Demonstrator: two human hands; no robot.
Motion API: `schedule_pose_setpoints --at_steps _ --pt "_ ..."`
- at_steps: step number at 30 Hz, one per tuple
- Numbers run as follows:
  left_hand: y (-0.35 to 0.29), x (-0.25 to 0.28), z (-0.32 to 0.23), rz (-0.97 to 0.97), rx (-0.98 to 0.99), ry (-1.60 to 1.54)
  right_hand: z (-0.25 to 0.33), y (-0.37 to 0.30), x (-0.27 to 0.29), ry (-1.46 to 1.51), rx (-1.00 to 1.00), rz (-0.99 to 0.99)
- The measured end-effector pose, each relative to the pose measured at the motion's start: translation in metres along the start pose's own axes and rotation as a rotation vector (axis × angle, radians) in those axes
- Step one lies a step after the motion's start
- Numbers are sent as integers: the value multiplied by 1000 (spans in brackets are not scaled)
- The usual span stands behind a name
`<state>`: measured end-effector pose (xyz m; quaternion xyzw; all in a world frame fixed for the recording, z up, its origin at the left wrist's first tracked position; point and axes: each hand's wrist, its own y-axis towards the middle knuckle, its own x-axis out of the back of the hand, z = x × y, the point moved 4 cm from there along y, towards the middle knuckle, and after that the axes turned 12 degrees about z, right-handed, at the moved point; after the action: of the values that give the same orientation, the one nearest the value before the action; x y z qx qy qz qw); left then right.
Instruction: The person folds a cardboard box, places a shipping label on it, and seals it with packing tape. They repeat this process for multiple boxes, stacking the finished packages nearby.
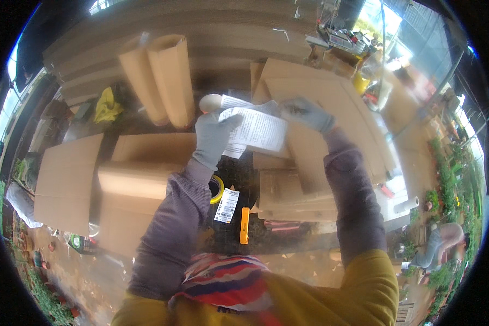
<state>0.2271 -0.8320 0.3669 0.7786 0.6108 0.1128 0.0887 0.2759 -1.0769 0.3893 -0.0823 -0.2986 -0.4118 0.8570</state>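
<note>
A person in gray gloves works over a dark tabletop (238,179), the left hand (214,136) gripping printed sheets (261,130) beside a pale roll (210,102), the right hand (308,114) raised near the sheets' far edge, its fingers blurred. Below lie a roll of yellow tape (221,188), a white label (227,205) and an orange cutter (244,225). Flat cardboard (326,98) is piled to the right; an open carton (136,180) sits at left, with tall cardboard rolls (172,79) and a yellow bag (107,106) beyond.
</note>
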Motion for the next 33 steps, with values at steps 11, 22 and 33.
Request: schedule_pose_setpoints --at_steps 11,22,33 --pt "18 29 -22 -27 -47 -83 -4 -3 4 -20 52 160" --pt "40 44 -8 -154 -279 -160 59 -4 63 -179 121 -110" --pt "42 -16 -28 -5 -306 407 86 5 13 -524 -38 -14"
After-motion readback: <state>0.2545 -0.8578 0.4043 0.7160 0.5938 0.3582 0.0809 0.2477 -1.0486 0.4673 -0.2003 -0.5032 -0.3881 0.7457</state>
